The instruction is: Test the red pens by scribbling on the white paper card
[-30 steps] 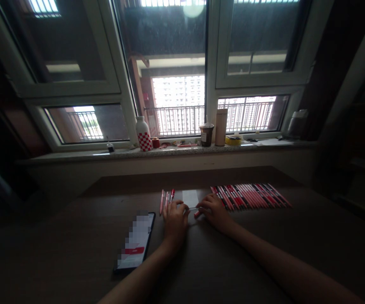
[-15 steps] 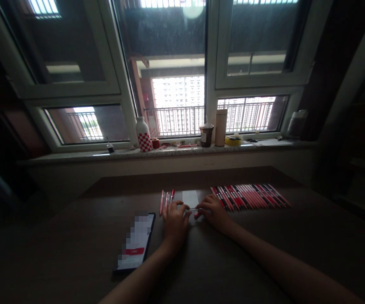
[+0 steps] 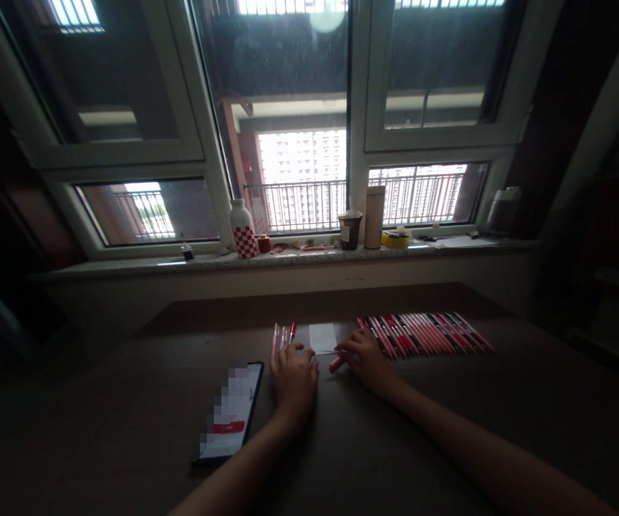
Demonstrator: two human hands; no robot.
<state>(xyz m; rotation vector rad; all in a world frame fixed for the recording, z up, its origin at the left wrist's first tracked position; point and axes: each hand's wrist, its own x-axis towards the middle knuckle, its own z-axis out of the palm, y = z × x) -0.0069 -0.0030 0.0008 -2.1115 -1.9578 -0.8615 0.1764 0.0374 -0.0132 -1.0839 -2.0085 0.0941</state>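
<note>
My left hand (image 3: 293, 377) rests on the dark table (image 3: 395, 444), fingers curled, its fingertips at one end of a thin pen part that I cannot make out well. My right hand (image 3: 366, 360) is closed around a red pen (image 3: 335, 363), which points left toward the left hand. A small white paper (image 3: 323, 337) lies just beyond both hands. Three pink and red pens (image 3: 282, 335) lie side by side past the left hand. A long row of several red, pink and black pens (image 3: 428, 332) lies to the right of my right hand.
A phone (image 3: 228, 412) with a lit screen lies left of my left arm. On the windowsill (image 3: 127, 266) behind the table stand a red-and-white checked bottle (image 3: 243, 228), a dark cup (image 3: 350, 229), a tall flask (image 3: 375, 216) and small items.
My left hand has shifted slightly left and down, away from the right hand. The right hand and the red pen have barely moved.
</note>
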